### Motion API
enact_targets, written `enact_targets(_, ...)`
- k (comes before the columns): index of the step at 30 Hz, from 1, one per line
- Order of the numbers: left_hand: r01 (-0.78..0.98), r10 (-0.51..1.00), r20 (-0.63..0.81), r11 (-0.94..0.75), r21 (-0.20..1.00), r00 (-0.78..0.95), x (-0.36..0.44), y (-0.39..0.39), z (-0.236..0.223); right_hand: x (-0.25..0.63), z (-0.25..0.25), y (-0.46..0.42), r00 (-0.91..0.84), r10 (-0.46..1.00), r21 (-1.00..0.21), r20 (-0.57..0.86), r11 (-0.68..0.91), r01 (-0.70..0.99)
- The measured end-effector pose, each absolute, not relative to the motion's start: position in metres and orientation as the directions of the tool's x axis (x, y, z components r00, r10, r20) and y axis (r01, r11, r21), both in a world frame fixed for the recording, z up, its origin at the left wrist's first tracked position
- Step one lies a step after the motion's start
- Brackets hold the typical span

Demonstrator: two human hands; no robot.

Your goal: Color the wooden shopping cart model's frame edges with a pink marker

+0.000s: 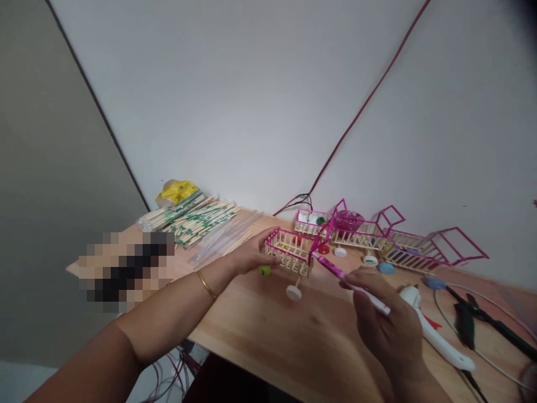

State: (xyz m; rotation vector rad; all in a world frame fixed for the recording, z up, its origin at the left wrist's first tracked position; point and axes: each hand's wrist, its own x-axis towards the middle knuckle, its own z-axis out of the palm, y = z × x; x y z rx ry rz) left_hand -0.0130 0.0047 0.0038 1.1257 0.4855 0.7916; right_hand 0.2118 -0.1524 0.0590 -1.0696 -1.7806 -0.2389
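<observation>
My left hand (254, 252) is closed around the left end of a small cart (289, 258) built of thin wooden sticks. Its top rim and raised handle are pink, and bottle caps serve as wheels: a white cap (293, 293) and a yellow-green cap (264, 271) show below. Between the fingers of my right hand (388, 319) is a pink and white marker pen (335, 268). The pen's tip meets, or nearly meets, the right corner of the cart near the handle; contact is too small to tell.
More pink-rimmed stick carts (364, 238) stand along the wall, one holding a pink bowl (349, 220). A white glue gun (440, 336), dark-handled pliers (495, 327) and cables lie at right. Packs of wooden sticks (205, 221) and a yellow bag (178, 192) sit at back left.
</observation>
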Motion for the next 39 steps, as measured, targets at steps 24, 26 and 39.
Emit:
enact_targets(24,-0.397,0.804,0.149,0.115,0.911,0.576,-0.004,-0.003,0.004,0.206,0.055,-0.147,-0.174,0.542,-0.204,0.822,0.566,0.799)
enact_targets(26,-0.397,0.816,0.141,0.115,0.91,0.561,-0.004,-0.004,0.004,0.206,0.056,-0.148,-0.17,0.538,-0.203,0.825,0.564,0.8)
enact_targets(39,-0.378,0.836,0.133,0.094,0.921,0.533,-0.004,-0.006,0.004,0.202,0.054,-0.147,-0.206,0.518,-0.175,0.83,0.593,0.786)
